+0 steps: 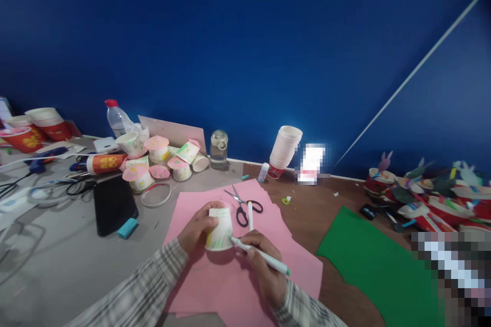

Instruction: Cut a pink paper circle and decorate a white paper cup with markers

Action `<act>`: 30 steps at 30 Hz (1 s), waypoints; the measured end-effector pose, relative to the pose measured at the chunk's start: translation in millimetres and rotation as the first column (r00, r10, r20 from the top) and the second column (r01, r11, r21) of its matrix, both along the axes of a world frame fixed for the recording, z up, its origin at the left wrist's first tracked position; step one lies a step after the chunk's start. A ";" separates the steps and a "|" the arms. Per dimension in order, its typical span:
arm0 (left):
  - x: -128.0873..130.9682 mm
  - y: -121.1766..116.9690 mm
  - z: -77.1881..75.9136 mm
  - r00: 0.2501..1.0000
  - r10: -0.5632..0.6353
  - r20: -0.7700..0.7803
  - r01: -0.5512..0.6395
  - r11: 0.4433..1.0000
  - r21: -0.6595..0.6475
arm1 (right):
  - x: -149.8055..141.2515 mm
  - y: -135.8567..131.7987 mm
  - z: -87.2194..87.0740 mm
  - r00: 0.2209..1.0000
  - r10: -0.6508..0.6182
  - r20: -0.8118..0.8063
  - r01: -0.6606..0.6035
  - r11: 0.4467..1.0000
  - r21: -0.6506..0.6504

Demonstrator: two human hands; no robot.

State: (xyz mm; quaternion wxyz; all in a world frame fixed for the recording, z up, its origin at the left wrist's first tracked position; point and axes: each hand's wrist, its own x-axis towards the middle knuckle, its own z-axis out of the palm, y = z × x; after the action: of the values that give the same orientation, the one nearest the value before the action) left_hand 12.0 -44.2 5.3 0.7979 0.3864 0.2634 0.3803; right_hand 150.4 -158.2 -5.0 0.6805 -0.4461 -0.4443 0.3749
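Observation:
My left hand (198, 231) is closed around the left side of a white paper cup (220, 227), which stands upside down or is held just over pink paper (303, 265). Green strokes and a yellow patch mark the cup's side. Between the fingers of my right hand (264, 260) is a white marker with a green end (274, 261), its tip at the cup's lower right side. Just behind the cup lie black-handled scissors (241, 208), partly open, and a second white marker with a yellow end (250, 216).
Decorated paper cups (138, 178) crowd the left back, near a black phone (115, 204) and a teal marker cap (127, 228). A glass jar (219, 150), a glue stick (263, 172) and a cup stack (284, 148) stand along the wall. Green sheet (379, 265) lies right.

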 end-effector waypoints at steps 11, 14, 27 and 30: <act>-0.9 -1.2 4.3 1.000 0.001 -0.004 -0.001 1.000 -0.016 | 0.8 -1.6 4.4 0.993 -0.005 0.120 0.002 1.000 0.026; -0.3 -0.8 3.6 1.000 -0.001 -0.010 0.001 1.000 -0.014 | 0.5 -1.8 6.9 0.992 0.007 0.126 -0.013 0.999 0.050; 0.7 -1.2 4.0 1.000 -0.010 -0.022 0.009 1.000 -0.017 | 0.6 -2.2 8.5 0.973 -0.004 0.232 -0.012 0.997 0.070; 0.2 -0.8 2.2 1.000 -0.009 -0.020 0.009 1.000 -0.014 | 0.6 -1.7 9.1 0.972 -0.015 0.234 -0.004 0.997 0.081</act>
State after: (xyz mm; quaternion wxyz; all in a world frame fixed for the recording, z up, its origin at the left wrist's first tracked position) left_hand 12.2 -44.9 7.4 0.7996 0.3857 0.2726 0.3710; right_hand 150.9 -159.9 4.2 0.6420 -0.4604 -0.5349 0.2994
